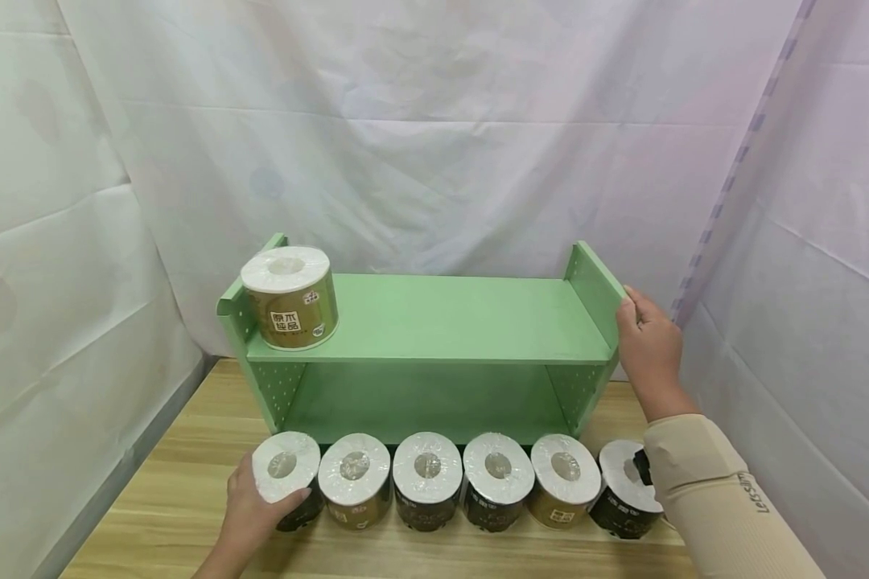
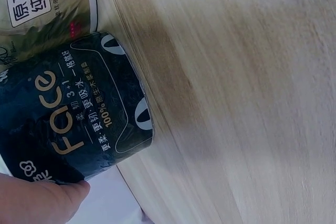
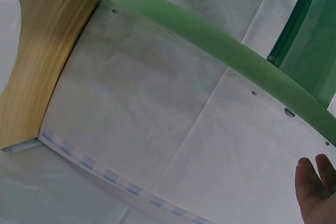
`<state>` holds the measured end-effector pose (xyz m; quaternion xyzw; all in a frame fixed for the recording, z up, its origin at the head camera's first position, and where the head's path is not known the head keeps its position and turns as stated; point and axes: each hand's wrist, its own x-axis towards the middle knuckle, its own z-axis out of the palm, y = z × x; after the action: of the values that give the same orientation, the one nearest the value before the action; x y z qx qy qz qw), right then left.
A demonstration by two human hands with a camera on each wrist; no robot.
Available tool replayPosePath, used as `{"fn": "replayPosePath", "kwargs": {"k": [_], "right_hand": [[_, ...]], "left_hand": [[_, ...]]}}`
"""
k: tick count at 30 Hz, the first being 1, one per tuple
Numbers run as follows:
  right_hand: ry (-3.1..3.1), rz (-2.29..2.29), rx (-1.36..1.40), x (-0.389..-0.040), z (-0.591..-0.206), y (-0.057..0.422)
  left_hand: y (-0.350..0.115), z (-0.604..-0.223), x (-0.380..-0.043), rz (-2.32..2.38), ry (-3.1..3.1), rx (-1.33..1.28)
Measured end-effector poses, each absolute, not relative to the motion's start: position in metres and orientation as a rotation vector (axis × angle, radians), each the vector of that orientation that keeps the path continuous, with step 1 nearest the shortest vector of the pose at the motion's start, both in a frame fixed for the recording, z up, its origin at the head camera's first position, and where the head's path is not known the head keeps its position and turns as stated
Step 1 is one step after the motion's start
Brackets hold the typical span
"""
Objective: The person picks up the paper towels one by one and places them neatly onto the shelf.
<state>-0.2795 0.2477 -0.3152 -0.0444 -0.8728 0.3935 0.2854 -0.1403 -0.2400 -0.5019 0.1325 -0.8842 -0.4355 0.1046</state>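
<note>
In the head view, a row of wrapped toilet paper rolls stands upright before a green two-tier shelf (image 1: 449,322). My left hand (image 1: 249,503) grips the leftmost toilet paper roll (image 1: 286,466), thumb on its near side. That roll's dark "Face" wrapper (image 2: 73,108) fills much of the left wrist view, with the thumb (image 2: 47,198) against it. My right hand (image 1: 652,346) holds the front upper edge of the shelf's right side panel (image 1: 597,285). In the right wrist view, two fingertips (image 3: 310,179) show near the panel's edge (image 3: 210,40); the grip itself is mostly hidden.
A gold-wrapped roll (image 1: 293,301) stands at the left end of the upper tier. Several more rolls, gold-wrapped (image 1: 355,478) and dark-wrapped (image 1: 427,478), line the wooden table (image 1: 174,474). White cloth (image 1: 434,161) hangs behind and on both sides.
</note>
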Motion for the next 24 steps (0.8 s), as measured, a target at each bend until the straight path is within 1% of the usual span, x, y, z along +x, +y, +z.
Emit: {"fn": "replayPosePath", "kwargs": {"k": [18,24], "right_hand": [[-2.331,1.076,-0.108,-0.2769,-0.3148,0.2452],[-2.332,1.076,-0.113,-0.2766,-0.3145,0.2446]], "left_hand": [[-0.2396,-0.5046,-0.1413,-1.215,-2.533,0.339],[-0.2399,-0.5036,-0.1413,-1.224,-2.546,0.366]]}}
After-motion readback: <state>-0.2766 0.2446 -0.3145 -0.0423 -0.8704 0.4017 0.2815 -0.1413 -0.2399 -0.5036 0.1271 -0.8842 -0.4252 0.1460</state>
